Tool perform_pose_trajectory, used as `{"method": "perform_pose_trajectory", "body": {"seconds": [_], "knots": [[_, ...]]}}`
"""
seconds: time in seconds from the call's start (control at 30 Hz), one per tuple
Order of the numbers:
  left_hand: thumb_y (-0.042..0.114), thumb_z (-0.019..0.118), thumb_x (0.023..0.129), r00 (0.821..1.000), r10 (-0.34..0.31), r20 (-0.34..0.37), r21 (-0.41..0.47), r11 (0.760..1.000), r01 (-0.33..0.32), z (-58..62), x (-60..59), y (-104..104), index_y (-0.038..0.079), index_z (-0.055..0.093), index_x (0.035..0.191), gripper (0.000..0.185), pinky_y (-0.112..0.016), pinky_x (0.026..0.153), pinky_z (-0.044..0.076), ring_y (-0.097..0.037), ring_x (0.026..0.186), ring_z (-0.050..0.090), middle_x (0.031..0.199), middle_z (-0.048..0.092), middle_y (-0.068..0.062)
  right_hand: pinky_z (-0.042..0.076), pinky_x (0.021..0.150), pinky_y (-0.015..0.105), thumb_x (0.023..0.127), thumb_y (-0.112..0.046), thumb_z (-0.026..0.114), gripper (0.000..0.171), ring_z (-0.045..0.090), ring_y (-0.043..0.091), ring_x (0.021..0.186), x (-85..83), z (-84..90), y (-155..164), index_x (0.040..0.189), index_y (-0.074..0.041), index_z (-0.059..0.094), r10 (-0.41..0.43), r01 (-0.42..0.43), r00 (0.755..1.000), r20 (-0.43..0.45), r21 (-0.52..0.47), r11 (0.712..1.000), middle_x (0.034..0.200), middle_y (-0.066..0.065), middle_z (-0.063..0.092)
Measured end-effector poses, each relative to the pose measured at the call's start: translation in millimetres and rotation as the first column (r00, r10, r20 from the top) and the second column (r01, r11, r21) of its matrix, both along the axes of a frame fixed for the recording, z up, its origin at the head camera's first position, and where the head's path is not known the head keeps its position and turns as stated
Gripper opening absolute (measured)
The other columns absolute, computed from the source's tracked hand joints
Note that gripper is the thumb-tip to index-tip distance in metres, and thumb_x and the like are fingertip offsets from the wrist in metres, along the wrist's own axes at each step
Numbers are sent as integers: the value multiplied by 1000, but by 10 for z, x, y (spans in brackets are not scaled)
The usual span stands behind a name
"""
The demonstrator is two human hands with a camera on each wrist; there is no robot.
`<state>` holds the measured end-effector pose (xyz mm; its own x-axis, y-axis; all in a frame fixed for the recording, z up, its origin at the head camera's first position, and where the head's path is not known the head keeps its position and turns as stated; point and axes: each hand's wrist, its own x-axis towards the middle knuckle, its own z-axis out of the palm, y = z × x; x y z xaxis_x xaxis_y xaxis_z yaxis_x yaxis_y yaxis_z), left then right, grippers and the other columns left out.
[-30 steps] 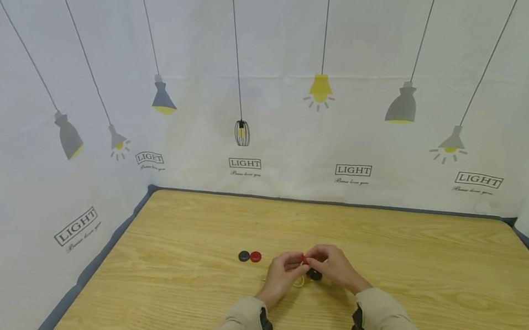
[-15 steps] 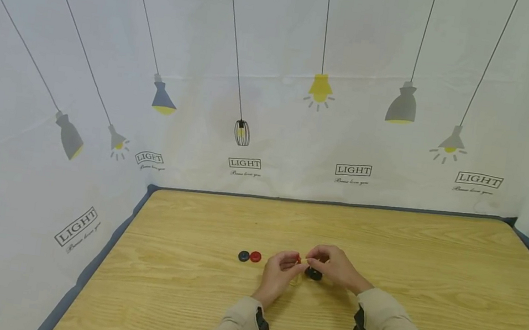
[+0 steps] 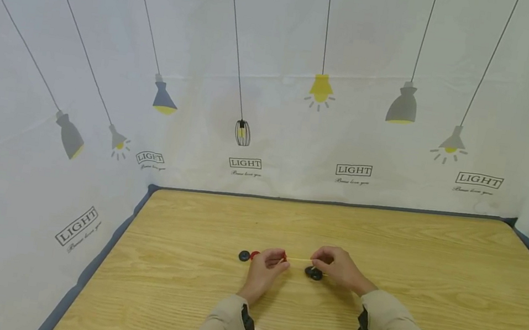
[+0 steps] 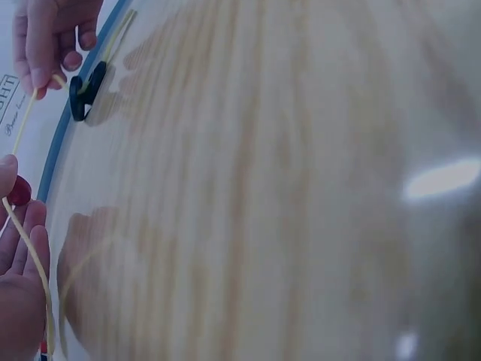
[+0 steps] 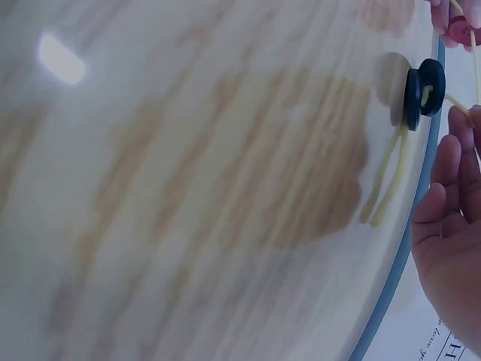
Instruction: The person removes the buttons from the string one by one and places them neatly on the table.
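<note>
Yellow string (image 3: 299,259) runs taut from the right hand (image 3: 342,268), which pinches it, to the red button (image 5: 461,30) that the left hand (image 3: 262,274) grips. Two black buttons (image 3: 316,275) strung on it sit just below the right hand. Left of the left hand, a navy button (image 3: 244,255) lies beside a second red button (image 3: 254,254), partly hidden by that hand.

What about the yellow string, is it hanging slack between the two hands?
No, in the head view the yellow string runs straight between the left hand and the right hand.
</note>
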<state>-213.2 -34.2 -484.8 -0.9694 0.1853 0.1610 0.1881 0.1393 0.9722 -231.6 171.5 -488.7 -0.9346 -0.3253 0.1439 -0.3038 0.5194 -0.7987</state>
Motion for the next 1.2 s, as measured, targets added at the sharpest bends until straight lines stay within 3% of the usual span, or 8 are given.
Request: {"method": "perform_pose_trajectory", "body": {"seconds": [0.23,0.73,1.03,1.2], "knots": [[-5,60,80,999,-16,-41,-5,1000,16,34,-22,-115,-18,52,105,29,-48,84,41,-44,95,52,101,55,-31,44,60,25,85,-8,58,9,52,15,72,12,-12,32,88,0,62,5,-5,1000,8,1,1000,81,2,59],[-4,61,80,997,-44,-58,-94,995,38,28,-74,-345,-17,53,104,28,-46,84,42,-42,96,53,100,56,-30,44,64,28,87,-9,56,10,51,16,75,11,-21,81,89,-1,62,5,-6,1000,21,9,1000,84,4,59],[4,65,79,996,-63,-62,-161,986,52,-216,-227,-526,-9,56,106,32,-33,78,47,-32,94,57,101,59,-20,43,65,29,86,-10,57,9,51,15,75,14,-28,109,89,-3,62,-23,22,999,34,15,1000,83,2,58],[10,66,79,996,-57,-61,-203,978,44,-284,-261,-622,-5,57,108,33,-30,78,47,-28,93,57,101,60,-15,44,65,29,86,-11,57,9,51,15,75,11,-38,118,89,-4,62,-26,26,999,46,10,1000,83,2,58]]}}
